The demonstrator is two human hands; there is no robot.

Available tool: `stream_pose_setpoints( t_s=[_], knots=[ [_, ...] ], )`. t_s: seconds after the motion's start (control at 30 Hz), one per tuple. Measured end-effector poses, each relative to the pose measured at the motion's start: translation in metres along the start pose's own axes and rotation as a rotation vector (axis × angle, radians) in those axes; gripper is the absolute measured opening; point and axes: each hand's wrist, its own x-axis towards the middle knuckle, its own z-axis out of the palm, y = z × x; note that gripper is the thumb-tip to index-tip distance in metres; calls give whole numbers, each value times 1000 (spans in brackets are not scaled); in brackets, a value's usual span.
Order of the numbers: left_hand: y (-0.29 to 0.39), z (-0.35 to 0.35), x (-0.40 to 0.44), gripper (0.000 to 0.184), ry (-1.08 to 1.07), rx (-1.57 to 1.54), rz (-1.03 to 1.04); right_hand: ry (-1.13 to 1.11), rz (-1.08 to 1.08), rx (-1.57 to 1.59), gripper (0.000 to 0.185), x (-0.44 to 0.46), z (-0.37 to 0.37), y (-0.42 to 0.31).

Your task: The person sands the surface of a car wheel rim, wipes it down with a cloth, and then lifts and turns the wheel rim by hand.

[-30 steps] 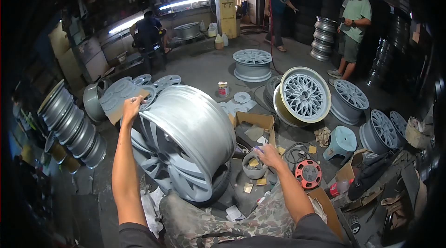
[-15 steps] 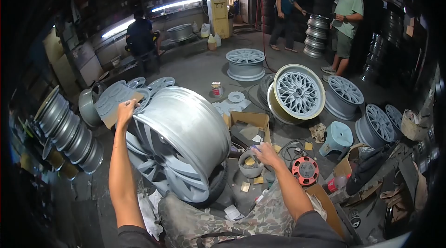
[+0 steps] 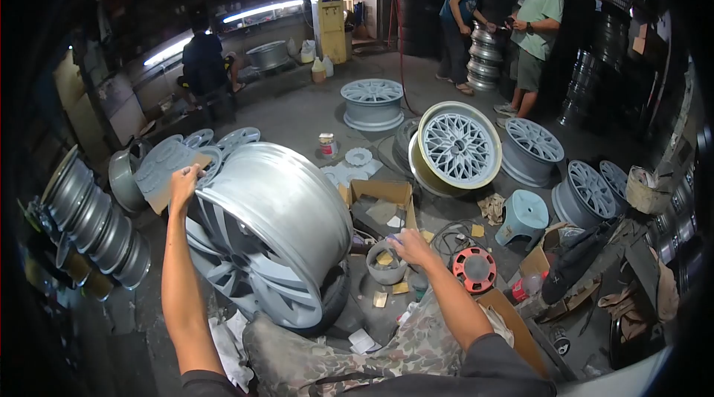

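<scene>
A large grey wheel rim [image 3: 279, 196] leans in front of me on a dark tire [image 3: 338, 297], its spoked face turned left and down. My left hand [image 3: 184, 183] is closed at the rim's upper left edge, in front of a cardboard sheet [image 3: 158, 202] bearing round grey pieces. My right hand [image 3: 414, 248] is closed over a round grey container [image 3: 387, 272] on the floor. A small bluish bit shows at its fingertips, too small to make out. Yellowish pieces lie in and around the container.
An open cardboard box [image 3: 398, 192], a red reel [image 3: 474, 269] and a light blue stool [image 3: 523, 217] stand ahead and right. A lattice-spoked rim [image 3: 459, 146] stands beyond. Stacked rims [image 3: 100, 218] lean at left. Two people stand at the back right; another sits at the back left.
The whole view has shifted slightly left. My right hand stays near the container and my left at the rim. At the back, one person now reaches toward the other above the rim stack.
</scene>
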Motion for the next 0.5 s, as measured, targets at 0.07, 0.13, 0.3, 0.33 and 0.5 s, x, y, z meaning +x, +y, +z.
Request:
stream_pose_setpoints(
  t_s=[0.07,0.13,0.3,0.33,0.5],
  knots=[
    [15,-6,-9,38,-4,141,85,-110,42,-36,40,-4,8,10],
    [3,-7,-2,39,15,177,162,-122,-15,-29,39,-6,19,28],
    [-6,-13,8,41,-25,212,284,-270,118,-19,40,-13,5,-5],
    [-5,-13,13,41,-6,229,161,-319,133,-10,40,-18,4,-16],
    [-19,-14,26,43,8,150,93,-720,161,-159,40,-36,53,-38]
  ],
)
